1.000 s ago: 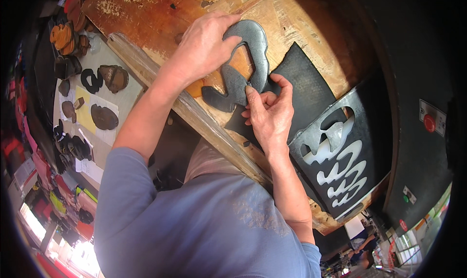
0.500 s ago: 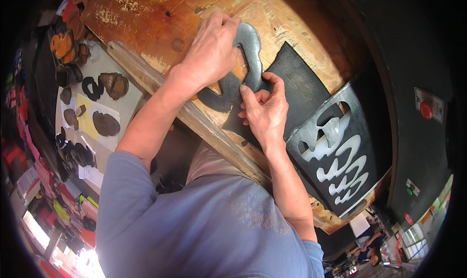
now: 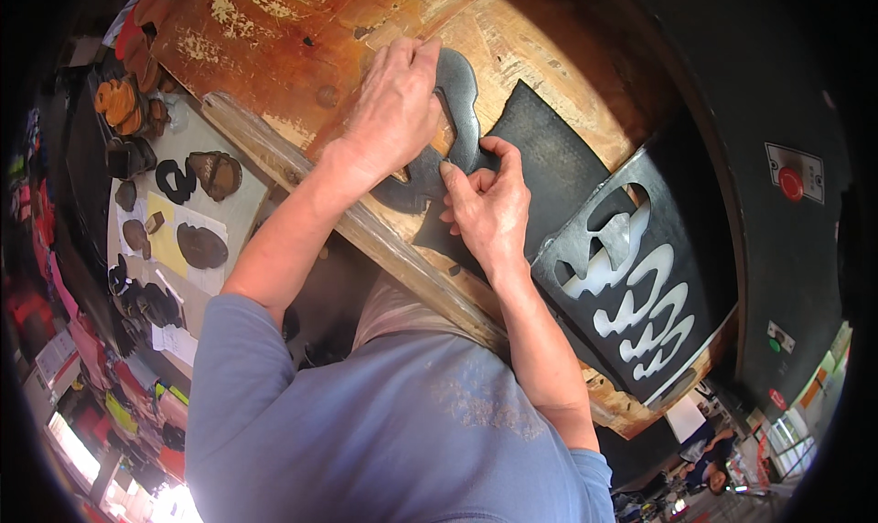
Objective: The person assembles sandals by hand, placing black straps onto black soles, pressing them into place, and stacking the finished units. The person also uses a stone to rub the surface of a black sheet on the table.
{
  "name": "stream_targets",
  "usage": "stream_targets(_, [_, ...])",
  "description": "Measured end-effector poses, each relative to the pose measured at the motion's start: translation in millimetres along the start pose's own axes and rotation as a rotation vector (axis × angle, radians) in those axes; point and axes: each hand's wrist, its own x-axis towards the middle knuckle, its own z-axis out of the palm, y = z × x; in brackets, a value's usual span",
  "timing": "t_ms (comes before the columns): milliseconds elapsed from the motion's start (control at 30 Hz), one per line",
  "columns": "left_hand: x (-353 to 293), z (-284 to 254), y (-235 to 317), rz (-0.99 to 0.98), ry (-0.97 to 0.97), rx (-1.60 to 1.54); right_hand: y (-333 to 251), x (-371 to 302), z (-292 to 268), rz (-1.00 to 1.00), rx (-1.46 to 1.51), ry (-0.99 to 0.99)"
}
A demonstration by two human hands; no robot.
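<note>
Left hand [image 3: 400,112]: we see it grasping the upper part of the grey piece [image 3: 465,102], fingertips over the far end.
Right hand [image 3: 491,208]: thumb and forefinger pinch the piece lower down.
Grey piece: between the 2 hands, over the bench [image 3: 265,61], beside the black sheet [image 3: 553,148]; we cannot tell whether it touches the bench.
Step in hand: steadying and adjusting the piece, we judge.
Next move: calls, we judge, for 2 grips acting together, lest the curve twist.

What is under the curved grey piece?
Wooden board shows through the opening in the curved grey piece; whatever lies beneath its solid parts or the left hand is covered.
</note>
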Motion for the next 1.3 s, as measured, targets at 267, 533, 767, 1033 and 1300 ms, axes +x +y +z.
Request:
stream_targets(267, [0.3, -6.1, 1.2, -0.182, -0.078, -0.21, 0.1, -0.1, -1.6, -0.001, -0.01, -0.003])
stream_targets(533, [8.2, -44.4, -11.6, -0.44, -0.381, -0.966, 4.1, 0.7, -0.9, -0.022, -0.034, 0.003])
stream_targets(767, [1.8, -63.2, 5.1, -0.333, -0.426, -0.948, 2.0, -0.8, -12.5, -0.434, -0.373, 0.181])
stream_targets(1033, [-13.4, -63.9, 32.4, -0.311, -0.287, -1.174, -0.6, 13.4, -17.2, -0.847, -0.371, 0.27])
stream_targets(1300, [-26.8, -77.9, 39.5, -0.368, -0.38, -1.206, 4.7, -10.4, -24.0, -0.863, -0.289, 0.235])
